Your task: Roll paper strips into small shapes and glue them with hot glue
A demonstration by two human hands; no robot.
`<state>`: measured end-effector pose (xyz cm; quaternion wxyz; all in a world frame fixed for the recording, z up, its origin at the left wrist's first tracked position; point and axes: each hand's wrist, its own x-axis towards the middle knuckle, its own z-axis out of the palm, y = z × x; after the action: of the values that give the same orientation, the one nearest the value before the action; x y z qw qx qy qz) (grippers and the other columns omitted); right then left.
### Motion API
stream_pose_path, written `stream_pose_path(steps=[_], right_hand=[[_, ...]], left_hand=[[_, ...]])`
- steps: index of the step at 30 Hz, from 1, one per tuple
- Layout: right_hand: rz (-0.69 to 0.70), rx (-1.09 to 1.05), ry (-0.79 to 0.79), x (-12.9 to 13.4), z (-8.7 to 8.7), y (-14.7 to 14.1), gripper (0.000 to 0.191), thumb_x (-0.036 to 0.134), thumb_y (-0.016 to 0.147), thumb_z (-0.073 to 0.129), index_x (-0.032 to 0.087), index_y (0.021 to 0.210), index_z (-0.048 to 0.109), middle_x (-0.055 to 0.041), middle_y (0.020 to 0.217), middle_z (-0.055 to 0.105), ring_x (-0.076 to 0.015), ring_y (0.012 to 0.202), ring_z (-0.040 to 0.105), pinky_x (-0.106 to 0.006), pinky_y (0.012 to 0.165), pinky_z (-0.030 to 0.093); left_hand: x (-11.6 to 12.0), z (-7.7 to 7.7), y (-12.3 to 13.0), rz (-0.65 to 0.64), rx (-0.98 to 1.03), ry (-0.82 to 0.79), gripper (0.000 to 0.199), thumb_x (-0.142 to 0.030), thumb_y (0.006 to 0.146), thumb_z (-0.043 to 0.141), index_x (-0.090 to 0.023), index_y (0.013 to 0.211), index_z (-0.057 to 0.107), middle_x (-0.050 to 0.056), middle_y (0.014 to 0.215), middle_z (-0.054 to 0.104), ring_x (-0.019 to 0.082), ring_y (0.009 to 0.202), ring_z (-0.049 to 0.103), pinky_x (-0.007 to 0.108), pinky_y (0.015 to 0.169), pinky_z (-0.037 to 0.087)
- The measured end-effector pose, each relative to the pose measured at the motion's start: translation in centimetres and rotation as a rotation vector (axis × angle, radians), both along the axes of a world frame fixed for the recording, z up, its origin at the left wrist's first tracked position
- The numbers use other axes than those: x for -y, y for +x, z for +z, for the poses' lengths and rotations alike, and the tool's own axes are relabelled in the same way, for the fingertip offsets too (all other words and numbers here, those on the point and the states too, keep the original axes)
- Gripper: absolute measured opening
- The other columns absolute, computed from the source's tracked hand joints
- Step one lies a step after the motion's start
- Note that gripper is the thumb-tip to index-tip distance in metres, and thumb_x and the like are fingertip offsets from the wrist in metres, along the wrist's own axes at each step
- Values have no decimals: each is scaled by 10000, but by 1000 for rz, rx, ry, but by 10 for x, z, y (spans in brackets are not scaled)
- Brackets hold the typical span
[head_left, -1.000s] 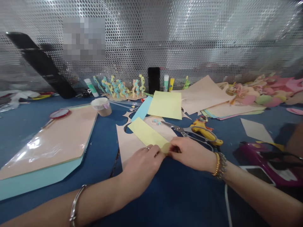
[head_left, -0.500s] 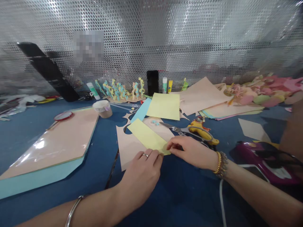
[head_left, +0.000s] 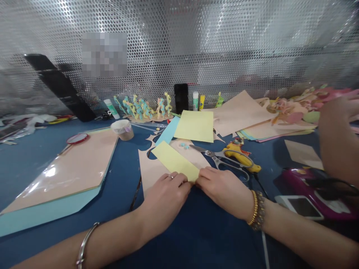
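Observation:
A strip of yellow paper (head_left: 175, 161) lies slanted over a cut-out pink sheet (head_left: 147, 168). At its near end, my left hand (head_left: 168, 196) has its fingers closed on the edge. Close beside it, my right hand (head_left: 224, 190) pinches the same end, fingers bent and the tips partly hidden. A square yellow sheet (head_left: 195, 126) and a blue paper strip (head_left: 168, 131) lie just beyond. Grey-handled scissors (head_left: 220, 155) rest open beyond my right hand, near a yellow glue gun (head_left: 241, 156).
A plastic-covered stack of pink paper (head_left: 78, 164) with a magnifying glass (head_left: 77, 138) lies left, near a paper cup (head_left: 123, 130). Behind stand a phone (head_left: 181, 98) and glue sticks (head_left: 195, 101). Another person's arm (head_left: 336, 138) reaches in at right, beyond a purple device (head_left: 316, 194).
My right hand has come down and left to the strip's near end, its fingers closing there. My left fingers have curled more. The other person's arm has moved further into view.

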<state>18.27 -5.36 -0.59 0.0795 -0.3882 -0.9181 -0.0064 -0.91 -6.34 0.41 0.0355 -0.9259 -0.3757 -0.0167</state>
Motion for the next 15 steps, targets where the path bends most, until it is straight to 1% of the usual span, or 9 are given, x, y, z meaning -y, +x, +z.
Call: stream_pose_path(steps=[2, 4, 8, 11, 15], right_hand=[[26, 51, 49, 2, 1, -1, 87, 97, 863, 569, 165, 820, 601, -32, 843, 592, -206, 771, 574, -286, 490, 368], [44, 64, 69, 2, 2, -2, 88, 80, 841, 593, 163, 812, 590, -31, 838, 587, -203, 758, 569, -289, 472, 345], [42, 58, 97, 1, 2, -2, 99, 84, 834, 607, 166, 786, 577, -25, 808, 580, -197, 732, 567, -293, 460, 317], [41, 58, 109, 0, 1, -1, 100, 86, 840, 598, 165, 783, 574, -27, 802, 578, -199, 730, 570, -295, 458, 310], [29, 66, 111, -1, -1, -1, 81, 96, 854, 578, 162, 807, 572, -36, 818, 581, -208, 741, 574, -299, 469, 319]], left_hand=[[-3, 3, 0, -43, -41, 9, 162, -86, 897, 449, -155, 892, 595, 63, 860, 611, 223, 781, 596, 388, 731, 498], [-6, 7, 1, -71, -106, -6, 169, -46, 866, 460, -151, 879, 591, 69, 848, 617, 231, 779, 602, 393, 741, 502], [-9, 13, 4, -74, -221, -54, 190, -5, 790, 490, -129, 902, 581, 92, 878, 620, 251, 790, 605, 389, 717, 518], [-10, 11, 4, -47, -230, -48, 218, -1, 774, 485, -126, 933, 565, 97, 907, 607, 248, 801, 596, 367, 687, 521], [-11, 3, 1, -22, -195, -33, 210, -17, 792, 482, -141, 948, 546, 87, 930, 589, 234, 826, 577, 352, 719, 508]])
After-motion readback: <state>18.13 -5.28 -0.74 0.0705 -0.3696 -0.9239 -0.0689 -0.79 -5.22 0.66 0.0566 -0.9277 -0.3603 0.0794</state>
